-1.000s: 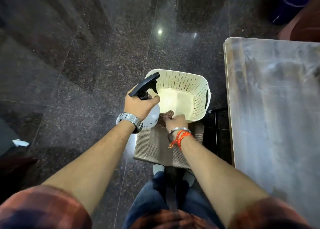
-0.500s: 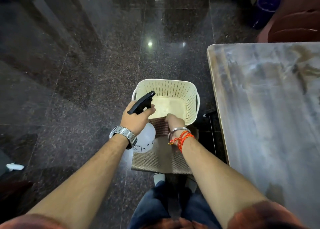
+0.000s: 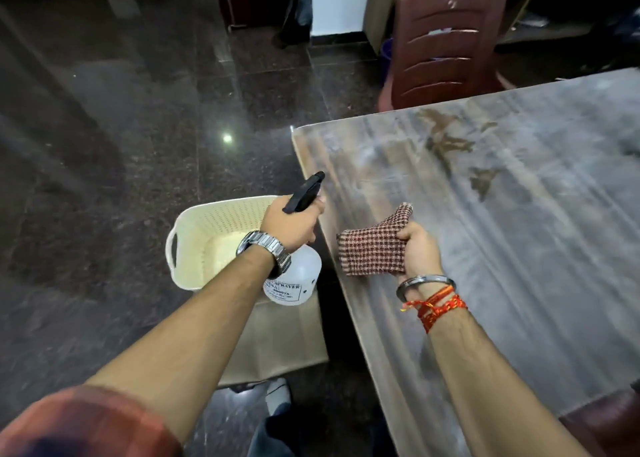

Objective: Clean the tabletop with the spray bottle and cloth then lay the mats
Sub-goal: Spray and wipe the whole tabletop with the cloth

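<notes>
- Spray bottle [image 3: 298,276]: held in the air just off the tabletop's left edge, above a beige mat [image 3: 287,346] and just right of the cream basket [image 3: 207,235]. Its black nozzle points up and away, toward the tabletop's far-left corner.
- Left grip [image 3: 294,226]: closed round the bottle's neck under the nozzle head. A fingertip shows at the front by the trigger, but I cannot tell whether it is pressing.
- Step in hand, as I judge it: spraying has not started. To do it well, carry the bottle over the edge, tip the nozzle down at the surface and give short bursts. Keep the mist ahead of the cloth, not on the hand.
- Cloth [image 3: 372,249]: red-and-white check, bunched, held over the tabletop's left part. I cannot tell whether its lower edge touches the surface.
- Right grip [image 3: 420,252]: closed on the cloth's right side, fingers curled into the fabric. Before wiping, it would pay to open the cloth out flat under the palm.
- Tabletop [image 3: 519,242]: grey and streaky, with dark smears toward the far middle, well apart from the cloth. These likely need the most spray and overlapping strokes. The mats should wait until it is dry.
- Chair [image 3: 446,41]: brown, beyond the far edge.
</notes>
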Available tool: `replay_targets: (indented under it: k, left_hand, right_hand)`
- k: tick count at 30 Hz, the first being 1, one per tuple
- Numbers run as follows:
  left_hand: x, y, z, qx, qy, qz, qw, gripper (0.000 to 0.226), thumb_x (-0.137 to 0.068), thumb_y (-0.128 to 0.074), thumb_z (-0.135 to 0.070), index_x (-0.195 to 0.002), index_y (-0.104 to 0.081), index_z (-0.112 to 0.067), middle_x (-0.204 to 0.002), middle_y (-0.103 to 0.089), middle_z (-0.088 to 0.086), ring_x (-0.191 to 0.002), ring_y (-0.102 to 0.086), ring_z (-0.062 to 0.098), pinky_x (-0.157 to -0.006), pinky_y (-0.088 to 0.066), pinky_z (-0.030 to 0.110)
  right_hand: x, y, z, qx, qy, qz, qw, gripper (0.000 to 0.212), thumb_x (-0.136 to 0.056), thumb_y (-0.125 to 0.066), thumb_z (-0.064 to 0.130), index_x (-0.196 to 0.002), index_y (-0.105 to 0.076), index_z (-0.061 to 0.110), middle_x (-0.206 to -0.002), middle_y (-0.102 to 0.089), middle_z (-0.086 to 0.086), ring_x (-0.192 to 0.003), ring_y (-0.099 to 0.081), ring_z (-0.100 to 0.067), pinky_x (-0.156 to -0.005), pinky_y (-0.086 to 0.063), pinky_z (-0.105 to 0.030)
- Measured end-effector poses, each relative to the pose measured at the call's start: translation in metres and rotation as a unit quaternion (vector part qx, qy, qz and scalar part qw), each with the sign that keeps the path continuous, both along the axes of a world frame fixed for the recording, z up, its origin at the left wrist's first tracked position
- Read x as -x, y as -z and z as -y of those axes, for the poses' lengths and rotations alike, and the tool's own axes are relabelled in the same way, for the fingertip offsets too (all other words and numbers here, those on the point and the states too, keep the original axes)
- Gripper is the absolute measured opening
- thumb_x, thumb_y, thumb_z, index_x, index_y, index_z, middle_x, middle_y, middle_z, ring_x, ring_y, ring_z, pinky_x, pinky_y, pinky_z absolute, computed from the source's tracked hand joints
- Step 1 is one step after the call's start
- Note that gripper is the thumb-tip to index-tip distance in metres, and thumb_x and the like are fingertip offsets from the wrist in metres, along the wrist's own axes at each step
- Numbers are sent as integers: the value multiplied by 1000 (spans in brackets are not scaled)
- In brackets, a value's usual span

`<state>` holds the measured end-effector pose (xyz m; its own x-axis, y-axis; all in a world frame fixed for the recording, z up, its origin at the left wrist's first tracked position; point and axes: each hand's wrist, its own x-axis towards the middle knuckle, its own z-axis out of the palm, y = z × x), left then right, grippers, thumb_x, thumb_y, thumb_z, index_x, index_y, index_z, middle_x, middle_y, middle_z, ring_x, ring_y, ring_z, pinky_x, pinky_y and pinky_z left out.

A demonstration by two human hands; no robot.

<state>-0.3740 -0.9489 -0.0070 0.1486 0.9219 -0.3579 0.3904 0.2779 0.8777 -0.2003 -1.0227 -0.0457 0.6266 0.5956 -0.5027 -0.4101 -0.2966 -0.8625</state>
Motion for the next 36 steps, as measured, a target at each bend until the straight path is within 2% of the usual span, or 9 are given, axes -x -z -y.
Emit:
replay_targets:
  k: [3, 7, 9, 12, 15, 18, 23, 29, 36]
  left_hand:
    - [-55, 2, 4, -2, -8, -8, 1000, 32, -90, -66, -39, -69, -70, -17, -80, -77, 8, -40, -52, 14, -48, -46, 21]
    - [-117, 3, 21, -8, -52, -61, 997, 28, -80, -78, -43, -80, -64, -18, -66, -63, -2, -51, -53, 10, -43, -41, 16]
    - [-144, -1, 34, -3, -85, -80, 993, 28, -78, -80, -37, -93, -64, -20, -72, -61, -3, -58, -53, 8, -39, -35, 10]
    - [-174, 5, 42, 1, -139, -96, 986, 42, -67, -80, -40, -96, -70, -11, -85, -71, 4, -66, -61, 17, -49, -39, 18]
    - [-199, 6, 48, 18, -135, -75, 988, 35, -68, -82, -42, -79, -69, -11, -71, -66, 5, -67, -63, 26, -59, -47, 24]
    - [-217, 5, 62, 18, -149, -47, 988, 34, -70, -85, -45, -66, -66, -17, -58, -62, 0, -59, -61, 24, -61, -48, 26]
    - [-227, 9, 84, -14, -272, -25, 962, 34, -74, -85, -34, -66, -56, -16, -62, -55, 0, -58, -52, 19, -48, -41, 21]
    - [-224, 15, 85, 22, -224, -38, 974, 24, -67, -87, -34, -64, -68, -20, -63, -67, -2, -61, -62, 22, -65, -54, 30]
    - [-221, 8, 80, 12, -232, -48, 971, 30, -68, -81, -20, -54, -55, -18, -53, -54, -3, -53, -52, 21, -52, -38, 19]
  right_hand:
    - [-47, -11, 13, 14, -8, 55, 998, 14, -57, -53, 20, -44, -57, 18, -61, -50, -4, -62, -51, -18, -61, -38, -28]
    - [-103, -20, 14, 24, -115, 127, 985, 30, -93, -43, 7, -65, -45, 17, -65, -44, 3, -50, -45, -2, -43, -31, -4]
    - [-122, -24, 14, 44, -107, 172, 978, 23, -84, -49, 20, -61, -48, 16, -61, -46, 2, -58, -46, -14, -52, -39, -14]
    - [-152, -21, 16, 43, -89, 177, 979, 20, -64, -47, 32, -57, -50, 13, -60, -51, 0, -71, -51, -26, -66, -42, -35]
    - [-180, -27, 25, 60, -100, 199, 973, 20, -79, -54, 27, -69, -56, 10, -66, -54, -2, -74, -52, -27, -64, -37, -32]
    - [-199, -23, 32, 49, -84, 204, 974, 22, -85, -55, 16, -63, -52, 10, -57, -46, 1, -66, -45, -22, -56, -30, -31]
    - [-206, -14, 33, 41, -84, 185, 978, 31, -82, -55, 13, -53, -44, 13, -55, -45, 2, -66, -44, -21, -59, -32, -32]
    - [-199, -14, 31, 45, -103, 178, 978, 30, -80, -55, 19, -55, -41, 11, -56, -44, 1, -66, -43, -22, -57, -31, -31]
    - [-191, -13, 25, 68, -127, 188, 972, 29, -83, -55, 22, -58, -43, 13, -59, -48, 0, -68, -47, -25, -63, -35, -32]
